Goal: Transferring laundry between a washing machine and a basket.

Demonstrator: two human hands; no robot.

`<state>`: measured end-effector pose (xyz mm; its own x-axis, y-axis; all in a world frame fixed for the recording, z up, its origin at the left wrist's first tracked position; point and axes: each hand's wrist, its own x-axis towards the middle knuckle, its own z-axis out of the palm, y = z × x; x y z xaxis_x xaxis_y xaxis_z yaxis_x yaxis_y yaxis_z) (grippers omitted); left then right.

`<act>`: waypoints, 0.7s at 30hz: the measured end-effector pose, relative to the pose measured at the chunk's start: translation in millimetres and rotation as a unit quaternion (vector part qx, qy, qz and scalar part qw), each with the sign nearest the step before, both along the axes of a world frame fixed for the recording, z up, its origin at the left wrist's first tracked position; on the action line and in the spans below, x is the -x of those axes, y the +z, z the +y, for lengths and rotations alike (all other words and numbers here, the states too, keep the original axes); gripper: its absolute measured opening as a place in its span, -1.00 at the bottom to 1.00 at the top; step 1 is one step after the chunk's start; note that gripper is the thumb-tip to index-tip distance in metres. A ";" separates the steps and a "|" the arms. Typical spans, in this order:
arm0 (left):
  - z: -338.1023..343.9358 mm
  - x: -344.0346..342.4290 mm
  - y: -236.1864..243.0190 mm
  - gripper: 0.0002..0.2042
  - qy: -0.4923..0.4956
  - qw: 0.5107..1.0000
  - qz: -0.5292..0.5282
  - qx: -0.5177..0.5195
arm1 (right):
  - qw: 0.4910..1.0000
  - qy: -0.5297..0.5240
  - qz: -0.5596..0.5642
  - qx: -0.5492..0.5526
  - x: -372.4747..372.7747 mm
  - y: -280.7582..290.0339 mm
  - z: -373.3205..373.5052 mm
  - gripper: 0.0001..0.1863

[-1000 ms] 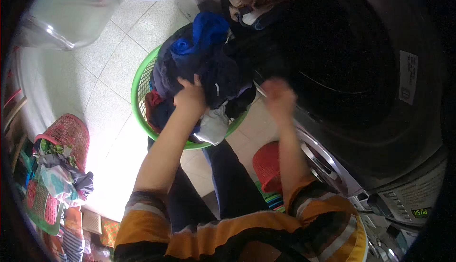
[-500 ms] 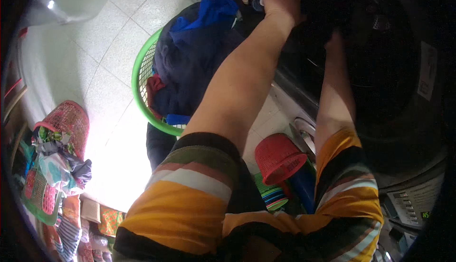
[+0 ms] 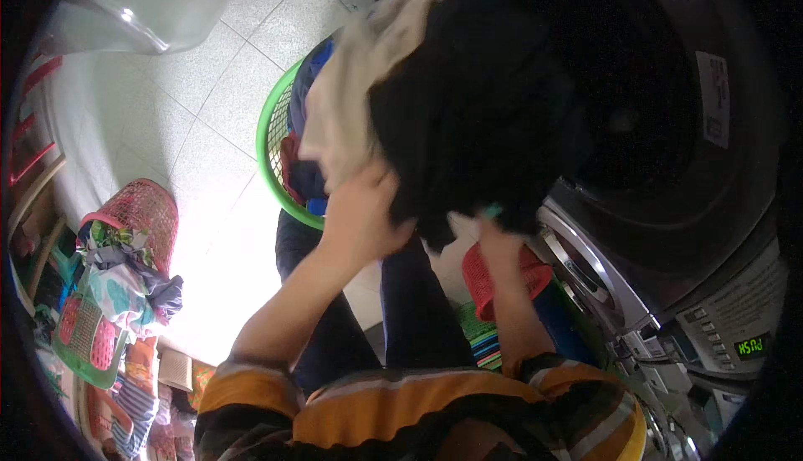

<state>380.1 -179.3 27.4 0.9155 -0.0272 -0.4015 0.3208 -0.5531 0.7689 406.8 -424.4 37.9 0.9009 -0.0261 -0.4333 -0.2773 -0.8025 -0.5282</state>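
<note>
A bundle of laundry, black garments [image 3: 477,118] with a beige garment [image 3: 355,84] on the left side, hangs between my hands. My left hand [image 3: 364,214] is closed on the bundle's near left edge, where beige and black cloth meet. My right hand [image 3: 499,242] grips the black cloth lower down on the right, by a small turquoise spot. To the bundle's right is the dark, round opening of a washing machine [image 3: 728,202]. Beneath the bundle stands a green-rimmed laundry basket [image 3: 269,139] holding dark blue clothes [image 3: 303,97], partly covered by the beige garment.
A red plastic basket [image 3: 477,281] stands below my right forearm, beside a front-door machine [image 3: 577,252]. On the left, a pink basket [image 3: 146,210] lies tipped with clothes at its mouth. Pale floor tiles [image 3: 217,126] lie between the baskets. A clear plastic sheet [image 3: 142,9] hangs upper left.
Both hands came back from the washing machine toward my body. The black and beige laundry is now out in front of me, over the green-rimmed basket's right side.
</note>
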 end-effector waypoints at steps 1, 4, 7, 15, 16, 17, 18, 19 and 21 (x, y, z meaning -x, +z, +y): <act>0.5 30.3 -2.3 -0.46 -0.032 0.998 0.055 -0.022 | 0.992 0.113 0.001 0.050 26.1 -8.3 9.7 -0.57; -7.6 73.4 -40.8 -0.50 0.026 0.983 -0.159 -0.089 | 0.960 0.277 -0.009 0.037 66.0 -73.6 9.2 -0.56; -18.0 101.5 -96.7 -0.51 0.022 0.981 -0.134 -0.135 | 0.898 0.439 -0.024 0.003 82.5 -110.7 8.7 -0.56; -17.7 106.7 -139.3 -0.52 -0.032 0.992 -0.065 -0.103 | 0.880 0.453 0.110 0.085 54.9 -109.7 -3.7 -0.59; -14.7 110.2 -140.8 -0.52 -0.040 0.992 -0.057 -0.102 | 0.878 0.453 0.126 0.092 51.1 -110.3 -4.0 -0.59; -7.7 113.8 -139.8 -0.52 -0.047 0.993 -0.046 -0.100 | 0.874 0.455 0.143 0.099 45.2 -110.6 -0.2 -0.59; 0.7 120.6 -138.6 -0.52 -0.051 0.993 -0.033 -0.100 | 0.872 0.458 0.144 0.096 26.5 -85.3 8.6 -0.59; 9.6 130.5 -137.6 -0.52 -0.056 0.993 -0.015 -0.103 | 0.881 0.414 0.227 0.027 -5.3 -40.7 26.2 -0.62; 60.3 122.8 -91.3 -0.59 -0.200 0.946 0.247 -0.057 | 0.929 0.214 0.294 -0.075 -58.4 8.2 19.7 -0.69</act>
